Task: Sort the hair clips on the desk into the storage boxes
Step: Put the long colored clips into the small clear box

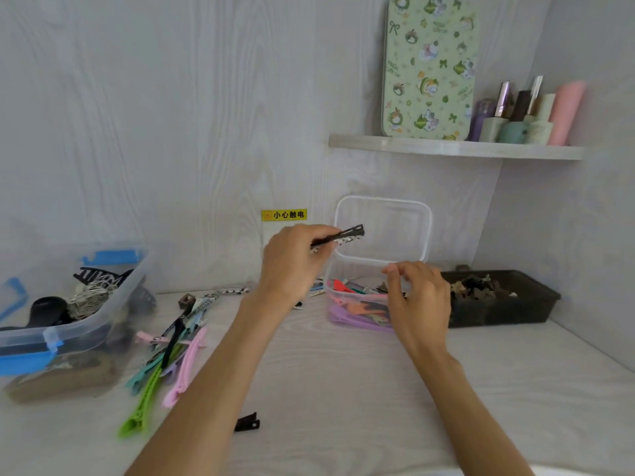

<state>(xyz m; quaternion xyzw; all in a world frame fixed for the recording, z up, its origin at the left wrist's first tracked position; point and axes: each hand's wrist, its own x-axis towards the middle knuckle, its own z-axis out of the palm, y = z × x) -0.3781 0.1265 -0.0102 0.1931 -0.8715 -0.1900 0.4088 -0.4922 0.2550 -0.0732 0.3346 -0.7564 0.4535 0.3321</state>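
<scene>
One small black clip (247, 422) lies nearest on bench (343, 389), apart from loose pile of long clips (168, 352) further left. Right hand (421, 300) rests on near rim of clear box (347, 304), fingers curled, holding nothing visible. Left hand (292, 262) pinches black patterned clip (343, 237) above box, near propped lid (383, 228). Risk: clip tip catches lid, drops behind box. Dark tray (522, 304) right, blue-latched bin (74, 321) left. Pale woodgrain bench and wall; shelf (457, 147) above.
</scene>
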